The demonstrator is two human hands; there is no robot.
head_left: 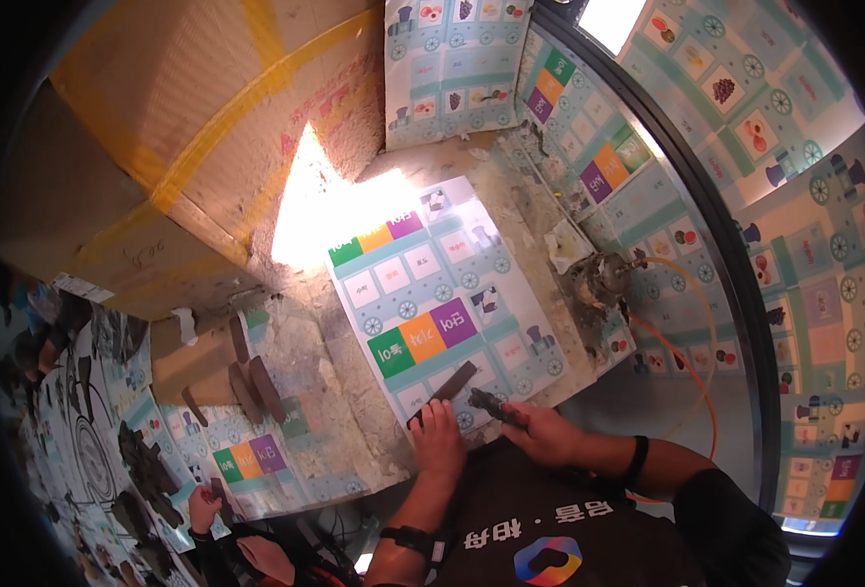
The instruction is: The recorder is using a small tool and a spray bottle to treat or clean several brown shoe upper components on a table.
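Observation:
A printed sheet [432, 293] with coloured blocks and small picture cards covers the bench in front of me. On its near part lies a long, flat, dark brown strip [458, 380], slanting up to the right. My left hand [439, 437] has its fingers closed on the strip's near end, against the sheet. In my right hand [547, 433] is a dark brush [498, 406], its handle gripped and its head pointing left, close beside the strip. Whether the brush head touches the strip, I cannot tell.
Several dark, sole-shaped pieces [247, 393] lie on the bench to the left. A co-worker's hand [204, 509] holds a dark piece at lower left. Large cardboard boxes [247, 108] stand at far left. A metal pot-like fitting [604, 279] with hoses sits at right, near a dark frame [736, 264].

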